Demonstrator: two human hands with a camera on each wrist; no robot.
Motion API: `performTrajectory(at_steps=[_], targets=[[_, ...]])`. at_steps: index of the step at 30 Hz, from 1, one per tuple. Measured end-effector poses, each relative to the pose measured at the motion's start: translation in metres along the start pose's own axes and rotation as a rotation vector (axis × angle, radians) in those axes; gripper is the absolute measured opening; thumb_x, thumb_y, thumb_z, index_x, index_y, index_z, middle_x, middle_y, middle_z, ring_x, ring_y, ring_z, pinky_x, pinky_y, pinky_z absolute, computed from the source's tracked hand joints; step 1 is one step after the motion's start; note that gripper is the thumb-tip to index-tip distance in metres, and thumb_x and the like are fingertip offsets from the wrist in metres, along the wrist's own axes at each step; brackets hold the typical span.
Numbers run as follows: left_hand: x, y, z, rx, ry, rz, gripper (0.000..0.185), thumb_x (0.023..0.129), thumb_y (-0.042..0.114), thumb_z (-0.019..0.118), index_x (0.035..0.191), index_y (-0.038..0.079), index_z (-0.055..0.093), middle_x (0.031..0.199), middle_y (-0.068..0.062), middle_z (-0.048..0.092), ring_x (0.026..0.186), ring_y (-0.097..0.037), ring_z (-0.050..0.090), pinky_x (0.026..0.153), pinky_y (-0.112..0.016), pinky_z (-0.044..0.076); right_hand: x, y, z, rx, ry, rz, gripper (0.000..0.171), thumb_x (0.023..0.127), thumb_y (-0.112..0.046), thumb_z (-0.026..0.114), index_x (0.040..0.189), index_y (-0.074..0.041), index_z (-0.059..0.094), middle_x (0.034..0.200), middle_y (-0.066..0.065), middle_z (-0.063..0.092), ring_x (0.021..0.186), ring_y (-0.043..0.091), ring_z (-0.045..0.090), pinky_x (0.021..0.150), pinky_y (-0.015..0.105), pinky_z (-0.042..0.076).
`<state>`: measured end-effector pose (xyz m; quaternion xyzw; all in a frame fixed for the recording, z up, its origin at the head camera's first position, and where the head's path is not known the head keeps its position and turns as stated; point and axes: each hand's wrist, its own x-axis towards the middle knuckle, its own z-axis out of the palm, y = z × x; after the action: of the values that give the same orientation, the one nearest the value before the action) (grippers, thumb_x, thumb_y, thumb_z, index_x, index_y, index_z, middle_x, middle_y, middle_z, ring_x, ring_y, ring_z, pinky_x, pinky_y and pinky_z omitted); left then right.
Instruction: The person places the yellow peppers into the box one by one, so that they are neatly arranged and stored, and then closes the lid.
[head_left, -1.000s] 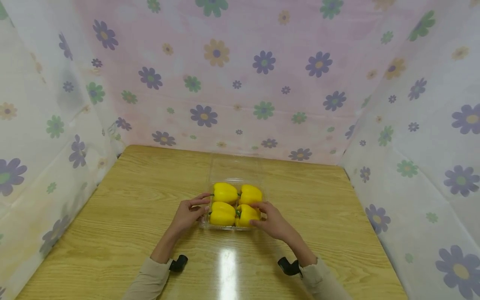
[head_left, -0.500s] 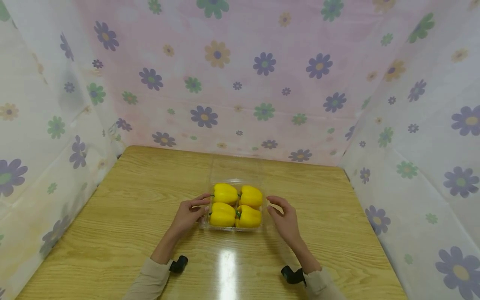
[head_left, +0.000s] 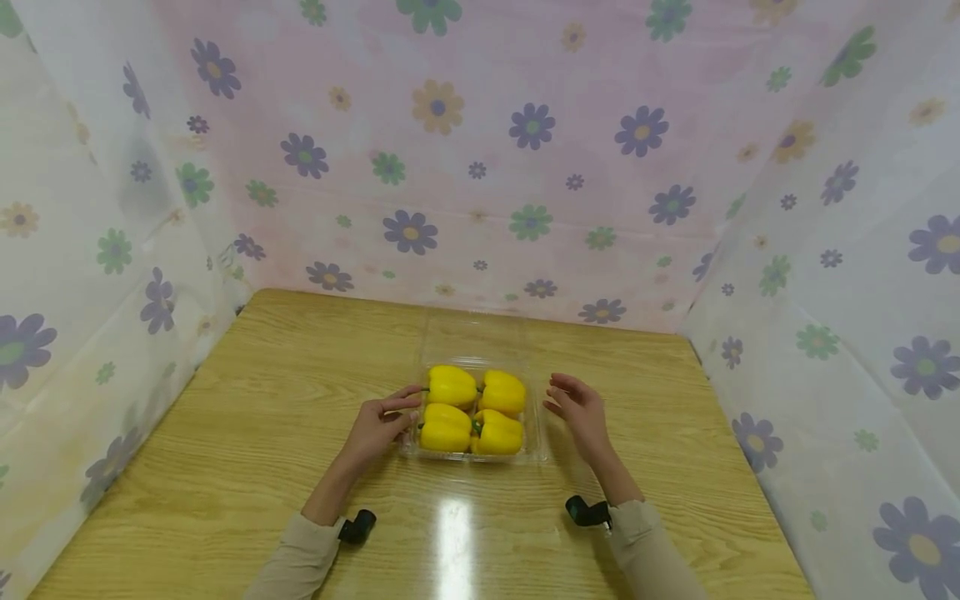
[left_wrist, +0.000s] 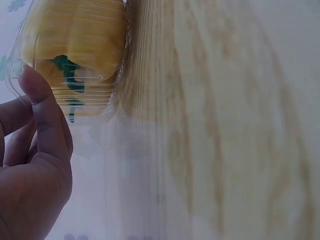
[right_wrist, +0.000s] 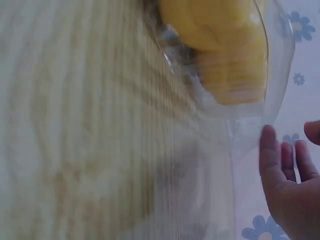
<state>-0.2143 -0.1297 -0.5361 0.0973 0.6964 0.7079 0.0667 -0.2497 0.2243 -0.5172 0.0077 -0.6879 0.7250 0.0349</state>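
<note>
A clear plastic clamshell container [head_left: 534,433] stands on the table with several yellow bell peppers [head_left: 452,386] inside, in two rows. Its transparent lid [head_left: 474,340] is folded back, away from the person. At the container's left side, my left hand [head_left: 379,428] pinches the rim between thumb and fingers; the left wrist view shows the thumb [left_wrist: 37,90] on that rim. Off the right side my right hand [head_left: 583,418] hovers with relaxed, slightly bent fingers, holding nothing. In the right wrist view a fingertip [right_wrist: 268,134] is close to the container's corner; contact is unclear.
The wooden table [head_left: 300,358] runs back to a flower-patterned cloth [head_left: 480,167], which also hangs on both sides. A black wrist camera [head_left: 358,527] sits on the left wrist and another black camera [head_left: 587,511] on the right.
My right hand has let go of the front right pepper and moved right and away from the person, off the container. The left hand has stayed at the left rim.
</note>
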Motion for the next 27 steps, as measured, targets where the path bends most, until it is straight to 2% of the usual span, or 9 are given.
performTrajectory(at_steps=[2, 6, 13, 19, 24, 27], targets=[[0.0, 0.0, 0.0, -0.001, 0.001, 0.003, 0.032, 0.1, 0.0, 0.062, 0.129, -0.012, 0.064, 0.155, -0.021, 0.045, 0.067, -0.011, 0.06, 0.057, -0.022, 0.053, 0.007, 0.0, -0.002, -0.04, -0.031, 0.026, 0.04, 0.104, -0.001, 0.056, 0.139, 0.016, 0.049, 0.128, 0.025, 0.056, 0.106, 0.024, 0.064, 0.091, 0.033, 0.059], [0.0, -0.001, -0.001, -0.014, -0.006, 0.003, 0.032, 0.1, 0.0, 0.061, 0.129, -0.012, 0.063, 0.155, -0.021, 0.045, 0.064, -0.011, 0.058, 0.056, -0.022, 0.054, 0.018, 0.002, -0.002, -0.087, -0.05, 0.074, 0.043, 0.105, -0.004, 0.055, 0.143, 0.015, 0.046, 0.135, 0.032, 0.05, 0.106, 0.022, 0.063, 0.095, 0.035, 0.058], [0.001, -0.001, 0.0, -0.019, -0.018, 0.005, 0.032, 0.1, 0.0, 0.062, 0.129, -0.013, 0.063, 0.156, -0.022, 0.044, 0.063, -0.011, 0.057, 0.056, -0.023, 0.054, 0.034, 0.011, -0.003, -0.14, -0.069, 0.095, 0.044, 0.105, -0.006, 0.055, 0.144, 0.013, 0.046, 0.138, 0.033, 0.05, 0.106, 0.015, 0.064, 0.091, 0.026, 0.058], [0.003, 0.0, 0.002, -0.022, -0.017, -0.001, 0.032, 0.1, 0.0, 0.062, 0.129, -0.014, 0.062, 0.155, -0.023, 0.044, 0.061, -0.011, 0.055, 0.055, -0.023, 0.054, 0.047, 0.016, -0.004, -0.228, -0.109, 0.07, 0.049, 0.106, -0.015, 0.057, 0.146, 0.01, 0.047, 0.142, 0.033, 0.052, 0.107, 0.018, 0.064, 0.081, 0.016, 0.055], [0.004, 0.0, 0.0, -0.012, -0.023, -0.026, 0.034, 0.101, 0.0, 0.06, 0.132, -0.013, 0.061, 0.157, -0.02, 0.042, 0.063, -0.012, 0.056, 0.056, -0.022, 0.053, 0.057, 0.017, -0.001, -0.272, -0.168, 0.097, 0.051, 0.107, -0.02, 0.055, 0.151, 0.004, 0.044, 0.147, 0.028, 0.051, 0.116, 0.024, 0.06, 0.082, 0.017, 0.054], [0.003, 0.001, -0.002, -0.008, -0.021, -0.031, 0.034, 0.101, 0.001, 0.06, 0.133, -0.011, 0.061, 0.159, -0.017, 0.042, 0.064, -0.013, 0.057, 0.056, -0.022, 0.053, 0.063, 0.018, 0.002, -0.291, -0.207, 0.086, 0.054, 0.108, -0.022, 0.053, 0.153, 0.005, 0.04, 0.149, 0.028, 0.049, 0.12, 0.028, 0.059, 0.083, 0.02, 0.054]])
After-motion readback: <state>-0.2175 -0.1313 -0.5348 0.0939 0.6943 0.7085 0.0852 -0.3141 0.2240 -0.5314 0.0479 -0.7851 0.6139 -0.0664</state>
